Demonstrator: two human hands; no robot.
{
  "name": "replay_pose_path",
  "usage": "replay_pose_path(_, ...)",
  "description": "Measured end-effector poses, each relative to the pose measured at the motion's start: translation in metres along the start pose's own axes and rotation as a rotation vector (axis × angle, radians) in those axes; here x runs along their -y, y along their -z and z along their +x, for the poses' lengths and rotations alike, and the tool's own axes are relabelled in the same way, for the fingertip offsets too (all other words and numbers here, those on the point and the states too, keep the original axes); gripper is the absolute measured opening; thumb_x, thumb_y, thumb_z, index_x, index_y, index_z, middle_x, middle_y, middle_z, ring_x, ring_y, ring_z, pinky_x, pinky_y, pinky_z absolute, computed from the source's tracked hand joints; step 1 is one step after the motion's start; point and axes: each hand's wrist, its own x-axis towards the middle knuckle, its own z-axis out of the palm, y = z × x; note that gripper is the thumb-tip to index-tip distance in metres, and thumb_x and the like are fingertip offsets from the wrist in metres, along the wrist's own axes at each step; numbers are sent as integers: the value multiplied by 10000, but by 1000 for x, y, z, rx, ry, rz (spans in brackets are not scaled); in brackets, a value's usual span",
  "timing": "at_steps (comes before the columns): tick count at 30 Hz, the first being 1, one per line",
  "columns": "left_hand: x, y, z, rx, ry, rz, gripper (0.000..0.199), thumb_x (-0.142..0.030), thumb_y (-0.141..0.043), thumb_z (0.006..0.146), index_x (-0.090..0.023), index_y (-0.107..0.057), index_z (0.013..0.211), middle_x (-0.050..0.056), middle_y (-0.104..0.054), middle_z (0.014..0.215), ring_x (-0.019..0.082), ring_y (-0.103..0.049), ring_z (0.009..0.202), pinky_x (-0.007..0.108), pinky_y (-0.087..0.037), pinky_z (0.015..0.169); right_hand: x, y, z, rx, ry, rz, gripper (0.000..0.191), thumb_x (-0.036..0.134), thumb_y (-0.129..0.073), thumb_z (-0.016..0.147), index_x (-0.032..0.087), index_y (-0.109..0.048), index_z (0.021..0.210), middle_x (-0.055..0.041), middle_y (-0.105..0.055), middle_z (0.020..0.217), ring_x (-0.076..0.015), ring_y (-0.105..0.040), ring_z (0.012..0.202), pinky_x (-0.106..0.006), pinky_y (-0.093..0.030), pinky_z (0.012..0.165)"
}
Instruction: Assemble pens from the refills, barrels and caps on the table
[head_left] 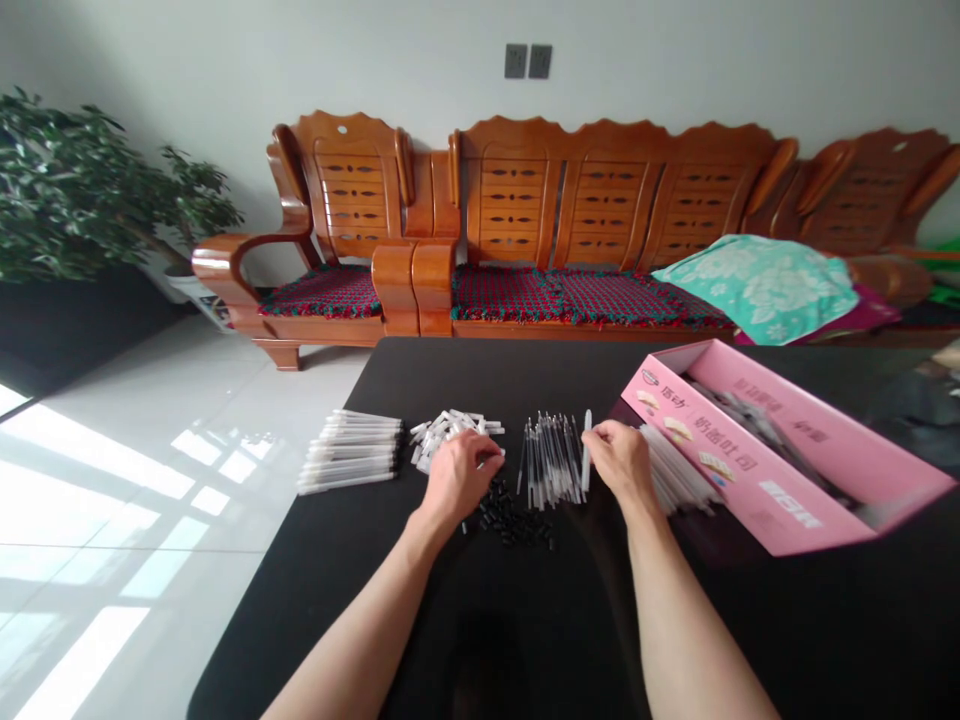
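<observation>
My left hand (463, 474) is closed at the right edge of a heap of small white caps (444, 430); what its fingertips hold is too small to make out. Just below lies a pile of small black pieces (516, 518). My right hand (621, 458) pinches a white pen tube (586, 445), held upright in the view. To the left of that tube is a bunch of thin ink refills (551, 460) with dark ink. A row of white pen barrels (352, 452) lies at the left, and more white tubes (675, 470) lie right of my right hand.
A pink box (757, 460) with grey items inside stands on the right of the black table (480, 620). Behind the table is a wooden sofa (510, 200) with a turquoise cloth (765, 290). Plants (97, 200) stand at the left.
</observation>
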Motion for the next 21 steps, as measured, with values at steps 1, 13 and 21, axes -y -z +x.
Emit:
replay_pose_path(1, -5, -12, -2, 26, -37, 82, 69, -232, -674, 760, -223, -736, 732, 75, -667, 798, 236, -595, 791, 350, -420, 743, 0, -2, 0, -43, 10, 115, 196, 323, -559, 759, 193, -663, 654, -83, -710, 638, -236, -668, 663, -286, -431, 586)
replay_pose_path(13, -27, -53, 0, 191, 53, 630, 214, -216, -534, 794, -112, -708, 864, 142, -687, 900, 281, -646, 913, 415, -445, 898, 6, -26, -6, -68, -157, 914, 192, 345, -673, 727, 161, -618, 713, -21, -680, 539, -88, -480, 307, -185, -328, 312)
replay_pose_path(21, -37, -50, 8, 266, 138, 637, 265, -178, -493, 811, -90, -725, 905, 180, -711, 903, 290, -694, 873, 359, -513, 762, 6, -29, -6, -20, -186, 1116, 216, 339, -686, 728, 154, -578, 709, -61, -713, 583, -106, -545, 322, -153, -269, 234)
